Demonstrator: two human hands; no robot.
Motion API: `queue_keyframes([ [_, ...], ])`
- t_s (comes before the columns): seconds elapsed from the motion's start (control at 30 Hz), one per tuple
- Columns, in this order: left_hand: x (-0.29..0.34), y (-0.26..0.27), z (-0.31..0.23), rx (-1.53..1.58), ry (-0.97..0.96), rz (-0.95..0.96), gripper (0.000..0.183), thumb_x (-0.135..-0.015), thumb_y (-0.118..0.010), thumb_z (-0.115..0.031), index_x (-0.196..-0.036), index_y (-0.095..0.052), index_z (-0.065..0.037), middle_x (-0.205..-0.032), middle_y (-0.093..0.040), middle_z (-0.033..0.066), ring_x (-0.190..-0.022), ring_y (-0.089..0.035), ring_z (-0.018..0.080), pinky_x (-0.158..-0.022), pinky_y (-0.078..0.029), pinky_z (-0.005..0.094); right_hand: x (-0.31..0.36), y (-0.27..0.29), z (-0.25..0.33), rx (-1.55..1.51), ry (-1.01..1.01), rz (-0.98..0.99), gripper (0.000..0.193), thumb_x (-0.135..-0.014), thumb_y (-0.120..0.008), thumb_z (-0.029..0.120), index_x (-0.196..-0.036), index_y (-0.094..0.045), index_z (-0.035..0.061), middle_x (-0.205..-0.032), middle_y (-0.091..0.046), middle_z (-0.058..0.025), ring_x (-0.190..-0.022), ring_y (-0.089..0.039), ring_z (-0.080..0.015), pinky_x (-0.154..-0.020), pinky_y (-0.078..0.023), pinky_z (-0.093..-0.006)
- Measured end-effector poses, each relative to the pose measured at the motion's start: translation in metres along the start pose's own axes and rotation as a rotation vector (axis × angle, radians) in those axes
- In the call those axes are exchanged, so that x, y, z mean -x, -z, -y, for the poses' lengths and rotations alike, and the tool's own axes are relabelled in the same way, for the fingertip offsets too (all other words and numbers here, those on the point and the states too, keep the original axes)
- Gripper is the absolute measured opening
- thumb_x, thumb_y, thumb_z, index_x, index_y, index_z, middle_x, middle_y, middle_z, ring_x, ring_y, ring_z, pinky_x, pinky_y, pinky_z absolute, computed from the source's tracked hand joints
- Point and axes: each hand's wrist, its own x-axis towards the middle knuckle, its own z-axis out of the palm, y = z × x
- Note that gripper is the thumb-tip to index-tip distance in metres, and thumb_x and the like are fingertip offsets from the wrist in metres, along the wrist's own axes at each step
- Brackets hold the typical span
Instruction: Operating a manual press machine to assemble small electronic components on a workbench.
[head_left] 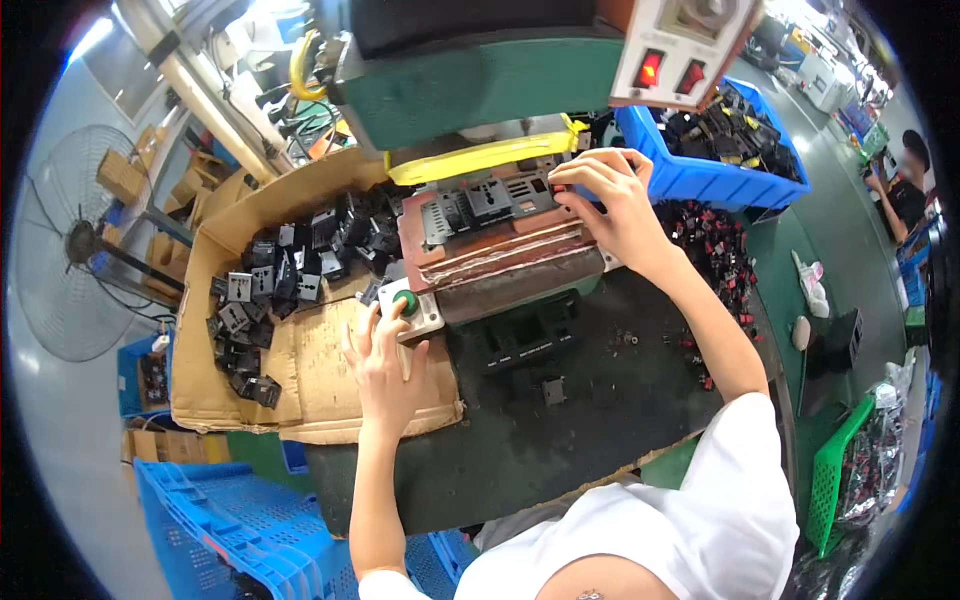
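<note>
My left hand [388,370] rests at a white control box, its fingers spread and the fingertips beside a green push button [404,303]. My right hand [615,205] reaches to the far end of a dark plastic panel [487,203] with sockets and slots. Its thumb and fingertips close around a small red switch [560,188] at the panel's right end. This panel lies on a reddish-brown block [500,262], beneath a green machine head [480,95] with a yellow-wrapped bar [480,158]. Exactly how the switch sits is partly hidden by the fingers.
Black socket parts fill a cardboard box [290,365] on the left. Another dark panel [530,335] lies on the black table [560,430]. Small red and black switches [715,260] are heaped at right, below a blue bin [735,185] of black parts. Another person [905,185] is far right.
</note>
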Motion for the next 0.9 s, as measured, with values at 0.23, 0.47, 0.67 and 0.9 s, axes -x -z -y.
queue_keyframes([
  [0.23,0.0,0.002,0.004,0.049,0.013,-0.003,0.023,-0.077,-0.058,-0.014,-0.094,-0.045,-0.005,-0.118,-0.05,0.0059,-0.118,-0.035,0.0304,-0.099,-0.017,0.0522,-0.017,-0.017,-0.011,-0.115,-0.002,0.108,0.011,-0.075,-0.062,0.013,-0.085,-0.059,0.0089,-0.091,-0.062,-0.001,-0.089,-0.049,-0.0184,-0.087,-0.024,-0.0348],
  [0.47,0.001,-0.001,0.005,0.074,0.017,0.009,0.026,-0.073,-0.06,-0.012,-0.094,-0.046,-0.006,-0.121,-0.047,0.0041,-0.117,-0.035,0.0285,-0.098,-0.017,0.0552,-0.018,-0.023,-0.018,-0.217,-0.01,0.153,0.01,-0.074,-0.062,0.01,-0.082,-0.057,0.0056,-0.092,-0.063,-0.0049,-0.089,-0.051,-0.0206,-0.083,-0.031,-0.0333],
  [0.67,0.0,0.0,0.002,0.089,0.018,0.016,0.026,-0.074,-0.06,-0.011,-0.094,-0.045,-0.007,-0.121,-0.047,0.0048,-0.118,-0.035,0.0297,-0.098,-0.017,0.0533,-0.02,-0.01,-0.017,-0.254,0.015,0.098,0.015,-0.072,-0.063,0.007,-0.087,-0.059,0.0049,-0.087,-0.061,-0.008,-0.085,-0.052,-0.0238,-0.079,-0.036,-0.0335],
  [0.9,-0.001,0.004,-0.002,0.027,0.031,0.049,0.027,-0.075,-0.059,-0.014,-0.096,-0.044,-0.007,-0.119,-0.049,0.0041,-0.118,-0.035,0.0299,-0.099,-0.017,0.0523,0.01,0.044,-0.026,0.023,-0.245,0.472,0.007,-0.069,-0.064,0.007,-0.074,-0.063,0.0033,-0.066,-0.059,-0.0105,-0.06,-0.056,-0.0249,-0.057,-0.044,-0.0329],
])
